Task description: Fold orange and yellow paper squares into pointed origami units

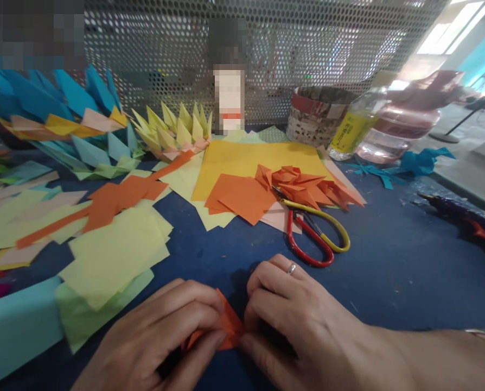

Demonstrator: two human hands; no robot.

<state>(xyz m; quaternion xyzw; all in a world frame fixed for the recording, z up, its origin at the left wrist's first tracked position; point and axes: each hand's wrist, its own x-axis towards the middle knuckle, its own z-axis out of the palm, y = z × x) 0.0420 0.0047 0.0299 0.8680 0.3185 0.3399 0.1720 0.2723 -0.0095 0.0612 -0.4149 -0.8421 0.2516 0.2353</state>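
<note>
Low in the head view, a small piece of folded orange paper (229, 324) lies between my two hands over the dark blue table. My left hand (165, 326) pinches its left side between thumb and fingers. The fingers and thumb of my right hand (291, 320), which wears a ring, close on its right edge. Part of the paper is hidden under my fingers. Scissors (312, 239) with one red and one yellow handle rest beyond my right hand. Several folded orange paper pieces (299, 184) are heaped behind the scissors, beside flat orange squares (246, 198).
Pale yellow paper squares (116, 250) and an orange strip (116, 201) lie at left. Farther back stand blue folded-paper shapes (71, 103) and a yellow pointed one (177, 127). A woven container (307, 117), a labelled bottle (356, 127) and a pink jug (401, 127) stand back right; a glue gun (454, 209) lies far right.
</note>
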